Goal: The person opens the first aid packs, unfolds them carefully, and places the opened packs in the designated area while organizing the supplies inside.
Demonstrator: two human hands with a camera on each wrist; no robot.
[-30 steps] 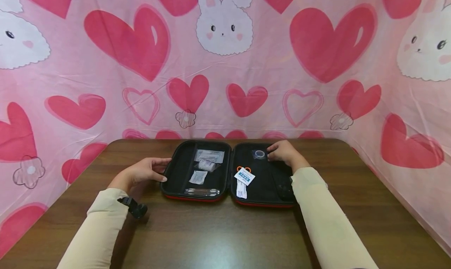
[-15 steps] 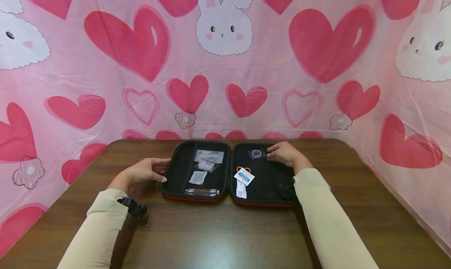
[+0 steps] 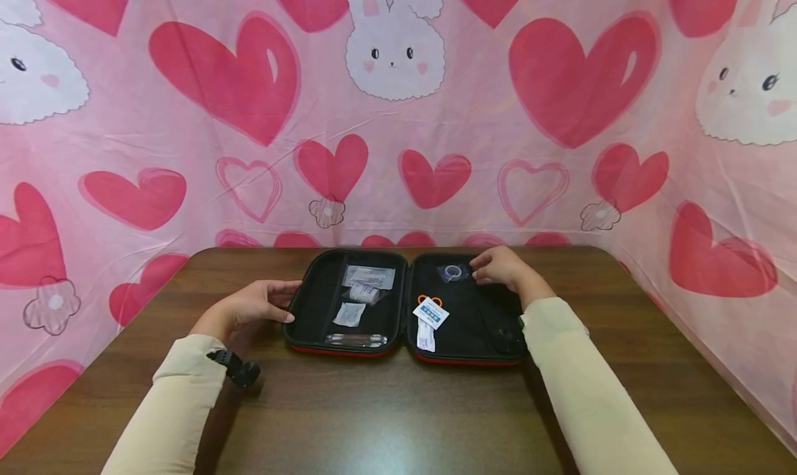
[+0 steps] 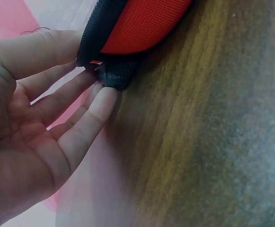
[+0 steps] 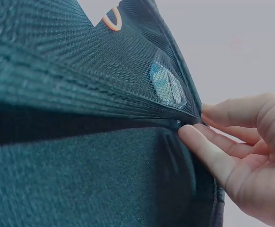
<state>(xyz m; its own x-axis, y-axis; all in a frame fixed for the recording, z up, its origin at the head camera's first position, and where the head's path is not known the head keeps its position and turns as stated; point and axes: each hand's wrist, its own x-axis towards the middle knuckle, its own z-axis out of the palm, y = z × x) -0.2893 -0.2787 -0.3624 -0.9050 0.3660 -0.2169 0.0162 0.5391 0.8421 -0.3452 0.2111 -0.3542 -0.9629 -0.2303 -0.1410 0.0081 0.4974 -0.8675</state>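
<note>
A black case (image 3: 311, 302) with red outer shell lies open flat on the table, hinge in the middle. My left hand (image 3: 252, 305) holds its left edge; in the left wrist view thumb and fingers close on a black tab at the rim. My right hand (image 3: 501, 267) is at the far right of the other half. In the right wrist view its thumb and fingers pinch the edge of the mesh pocket (image 5: 95, 90) beside the rim. Under that mesh sits a small wrapped roll (image 3: 453, 273), and nearer lie orange-handled scissors (image 3: 429, 301), largely covered by a white packet (image 3: 431, 313).
The left half holds a flat clear packet (image 3: 369, 276), a wrapped white roll (image 3: 364, 293), a small white packet (image 3: 349, 314) and clear tubes (image 3: 356, 340). Another white packet (image 3: 426, 336) is in the right half. A pink heart-print cloth (image 3: 386, 122) hangs behind the wooden table (image 3: 373, 413).
The small wrapped roll has shifted slightly left, away from my right fingers. My right hand has moved only slightly at the same corner, and the left hand stays at the case edge.
</note>
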